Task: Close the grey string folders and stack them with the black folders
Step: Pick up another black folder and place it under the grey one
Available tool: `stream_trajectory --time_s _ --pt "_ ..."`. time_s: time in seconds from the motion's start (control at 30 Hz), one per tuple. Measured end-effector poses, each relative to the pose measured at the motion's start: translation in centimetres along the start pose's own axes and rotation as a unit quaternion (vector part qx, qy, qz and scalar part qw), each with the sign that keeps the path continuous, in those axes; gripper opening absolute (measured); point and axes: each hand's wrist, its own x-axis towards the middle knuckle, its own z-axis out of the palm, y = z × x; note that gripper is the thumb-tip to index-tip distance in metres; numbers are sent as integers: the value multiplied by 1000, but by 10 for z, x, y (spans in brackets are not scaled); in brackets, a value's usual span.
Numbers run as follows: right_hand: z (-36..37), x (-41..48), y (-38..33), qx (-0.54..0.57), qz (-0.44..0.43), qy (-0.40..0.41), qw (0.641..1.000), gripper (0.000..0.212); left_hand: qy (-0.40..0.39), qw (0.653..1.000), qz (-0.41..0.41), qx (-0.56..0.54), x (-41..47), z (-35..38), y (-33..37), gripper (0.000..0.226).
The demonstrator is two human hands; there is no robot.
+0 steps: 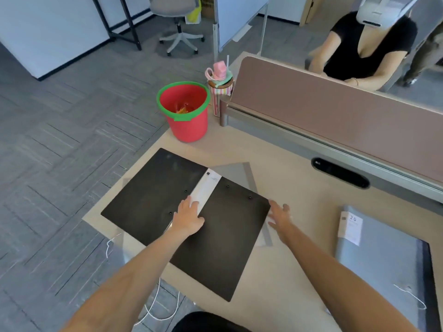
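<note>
Black folder [187, 212] lying open, flat at desk [299, 236] centre, grey string folder [239, 172] partly beneath, L hand [188, 218] flat on spine, fingers spread, R hand [279, 218] open at its rt edge, holding nothing, 2nd grey folder [383, 257] closed at desk rt, red bucket [185, 111] beyond.

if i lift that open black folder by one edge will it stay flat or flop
The black folder would probably hinge at its white spine, where the left hand rests, so one cover may swing. Each cover lies flat and looks stiff. Its front corner overhangs the desk, so it could slide off.
</note>
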Motion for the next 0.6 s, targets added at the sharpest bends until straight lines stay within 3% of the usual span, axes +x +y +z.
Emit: stream_trajectory --time_s 0.07,0.17,0.27,0.37,0.5,0.6 --pt "5 3 -9 72 13 -1 997 66 -20 1000 7 -10 7 -2 -5 58" --pt "12 1 -22 101 -13 -34 994 36 -14 999 8 -28 12 -4 -7 55" --pt "27 -7 -23 43 -32 -120 991 32 -19 999 3 -38 13 -5 -8 53" --pt "32 -13 -29 -66 -101 -106 987 37 -17 998 2 -56 14 -10 -10 52" --pt "18 -26 -59 -38 -161 -132 977 38 96 984 -11 -151 10 -32 -4 62" --pt "-1 -41 -81 32 -207 -183 961 39 182 954 -23 -238 -1 -63 12 74"
